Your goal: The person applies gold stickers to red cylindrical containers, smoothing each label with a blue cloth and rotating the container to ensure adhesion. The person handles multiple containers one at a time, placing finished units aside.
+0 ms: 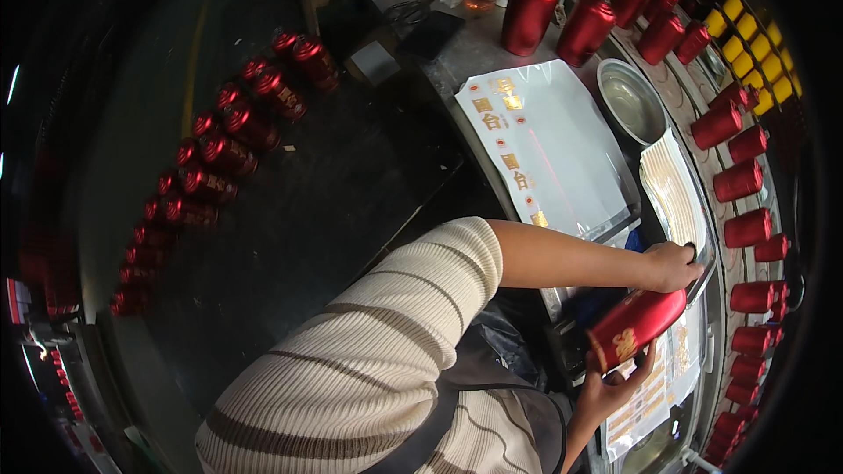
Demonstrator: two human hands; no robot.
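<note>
A glossy red bottle point(651, 309) with gold lettering near one end lies tilted in front of me. My right hand point(610, 391) holds it from below at the lettered end, thumb and fingers against its side. My left hand point(672, 268) is closed at the bottle's far end, fingers curled. A small dark thing shows by its knuckles, and I cannot make out what it grips. Beneath the bottle lies a sheet of gold decals point(645, 408), partly covered. Beyond my left forearm lies a larger white sheet point(571, 149) with gold and red decals along one side.
A metal bowl point(660, 130) holding liquid stands past the white sheet, next to a stack of pale strips point(672, 189). Several red bottles point(738, 180) line the curved conveyor on the right. More red bottles point(529, 16) stand at the back; others point(230, 154) stand in rows at left.
</note>
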